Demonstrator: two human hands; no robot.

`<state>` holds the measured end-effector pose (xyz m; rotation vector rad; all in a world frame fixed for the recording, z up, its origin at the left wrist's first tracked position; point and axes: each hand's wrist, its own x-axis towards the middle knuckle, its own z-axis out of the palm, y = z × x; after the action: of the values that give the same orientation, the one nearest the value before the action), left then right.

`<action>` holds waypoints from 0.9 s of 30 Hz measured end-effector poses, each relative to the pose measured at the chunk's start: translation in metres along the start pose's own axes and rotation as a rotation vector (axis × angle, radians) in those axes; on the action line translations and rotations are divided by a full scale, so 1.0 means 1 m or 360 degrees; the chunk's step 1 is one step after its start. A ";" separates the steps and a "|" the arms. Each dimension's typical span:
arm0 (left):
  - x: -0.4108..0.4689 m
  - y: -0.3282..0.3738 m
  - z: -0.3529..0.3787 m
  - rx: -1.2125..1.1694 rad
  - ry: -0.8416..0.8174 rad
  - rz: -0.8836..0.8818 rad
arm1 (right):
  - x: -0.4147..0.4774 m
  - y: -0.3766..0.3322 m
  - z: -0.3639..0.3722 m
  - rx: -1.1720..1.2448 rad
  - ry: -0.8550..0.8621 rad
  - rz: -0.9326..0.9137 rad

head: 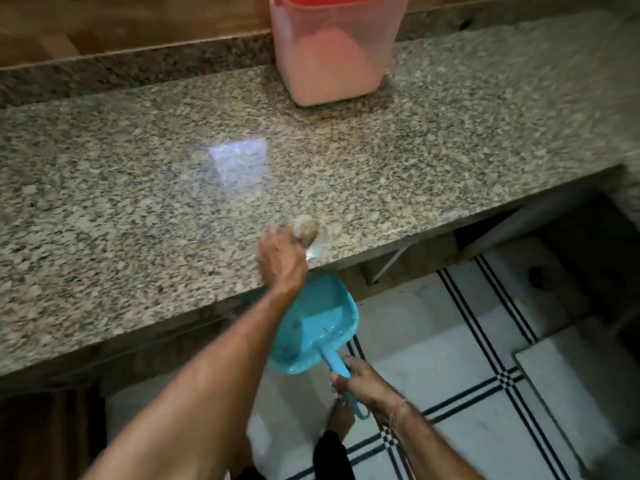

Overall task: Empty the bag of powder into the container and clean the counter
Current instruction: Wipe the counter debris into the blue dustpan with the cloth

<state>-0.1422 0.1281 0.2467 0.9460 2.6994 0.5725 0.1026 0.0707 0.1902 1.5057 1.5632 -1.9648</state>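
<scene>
Wiping step: your left hand (282, 259) (grip blurred, I cannot tell) is at the table (138, 202) edge; right hand (363, 382) clasps the dustpan (318, 317) handle; next, sweep into it.

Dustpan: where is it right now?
In the head view, the blue dustpan sits below the counter's front edge, under the left hand; the right hand grips its handle.

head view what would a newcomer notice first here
The turquoise dustpan, held by its handle in the right hand just below the counter edge. Above it, the left hand is at that edge by a blurred brownish clump. At the back stands a red-lidded container of pale powder.
</scene>
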 end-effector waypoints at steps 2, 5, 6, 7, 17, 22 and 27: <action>0.012 -0.016 -0.013 -0.0065 0.0149 -0.0248 | -0.001 0.003 -0.029 -0.0022 0.0010 -0.0017; 0.020 -0.054 -0.037 0.0113 0.0244 -0.0579 | 0.002 0.008 -0.061 0.0008 -0.0006 -0.0012; 0.020 -0.060 -0.042 0.0120 0.0254 -0.0689 | 0.002 0.009 -0.068 0.0021 -0.0001 -0.0008; 0.021 -0.061 -0.042 0.0115 0.0263 -0.0763 | 0.004 0.010 -0.073 0.0038 0.0006 -0.0014; 0.001 0.103 0.037 -0.0248 -0.0165 0.0240 | 0.017 0.006 -0.116 0.0125 0.0037 -0.0039; 0.050 0.052 -0.010 -0.0677 0.0305 -0.0480 | 0.015 -0.003 -0.135 0.0160 0.0050 -0.0077; 0.088 0.008 -0.022 -0.0088 0.0278 -0.0842 | 0.028 -0.004 -0.143 0.0202 0.0062 -0.0105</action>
<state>-0.2127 0.1837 0.2629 0.1485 2.8941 0.6281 0.1685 0.2011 0.1826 1.5680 1.5487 -2.1200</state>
